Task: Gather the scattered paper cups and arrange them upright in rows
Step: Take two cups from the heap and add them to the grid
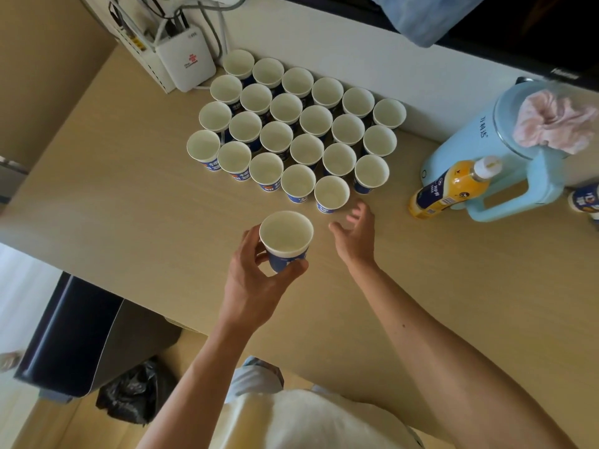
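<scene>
Several white-and-blue paper cups [296,124] stand upright in tight diagonal rows on the pale wooden table [129,202]. My left hand [256,277] grips one more upright cup [287,239] round its blue lower part, just in front of the block of cups. My right hand [355,233] hovers with fingers spread and holds nothing, just below the nearest cup of the block [331,193]. Another cup [586,199] stands at the far right edge, partly cut off.
A light blue kettle [505,150] with a pink cloth [556,123] on top stands at the right, and an orange drink bottle [450,189] leans against it. A white router box [186,61] with cables sits at the back left. Below the table's left edge are a dark chair [74,335] and a black bag [136,393].
</scene>
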The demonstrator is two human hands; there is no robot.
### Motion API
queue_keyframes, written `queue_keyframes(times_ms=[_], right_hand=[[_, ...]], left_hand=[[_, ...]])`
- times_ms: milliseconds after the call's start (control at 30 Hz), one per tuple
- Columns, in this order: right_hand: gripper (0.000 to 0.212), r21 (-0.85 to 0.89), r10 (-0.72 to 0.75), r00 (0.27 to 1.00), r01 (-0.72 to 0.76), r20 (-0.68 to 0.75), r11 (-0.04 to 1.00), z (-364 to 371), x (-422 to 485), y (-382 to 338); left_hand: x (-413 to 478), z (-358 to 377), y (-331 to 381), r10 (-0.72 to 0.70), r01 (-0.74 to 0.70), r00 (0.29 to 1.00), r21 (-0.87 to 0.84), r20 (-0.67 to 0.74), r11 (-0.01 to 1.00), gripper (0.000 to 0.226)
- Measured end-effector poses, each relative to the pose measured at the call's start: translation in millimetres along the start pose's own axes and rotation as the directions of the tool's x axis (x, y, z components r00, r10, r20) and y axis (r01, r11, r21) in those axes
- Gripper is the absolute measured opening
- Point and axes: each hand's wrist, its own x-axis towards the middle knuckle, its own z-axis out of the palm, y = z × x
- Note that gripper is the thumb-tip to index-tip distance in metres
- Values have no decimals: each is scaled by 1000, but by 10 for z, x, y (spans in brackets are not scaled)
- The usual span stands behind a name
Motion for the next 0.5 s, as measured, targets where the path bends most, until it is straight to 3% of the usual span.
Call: queue_keyframes(times_ms=[133,200,267,367,500], right_hand=[[47,230,11,998,-27,68,973,-316,-379,-242],[39,377,-37,972,-54,230,925,-500,-528,-415],[39,479,-104,900,-126,424,869,-664,-647,-563],[39,489,-154,824,-164,545,857,-832,-734,-668],[52,438,-150,815,-137,559,888,-974,-729,-683]], left_hand=[[-11,90,50,-32,32,999,1,11,999,64],[-12,149,91,-57,57,998,1,10,998,69],[-11,221,132,-64,63,997,30,31,998,72],[-18,346,190,-30,23,995,77,93,997,62],[-42,459,271,63,-77,990,107,129,991,55]])
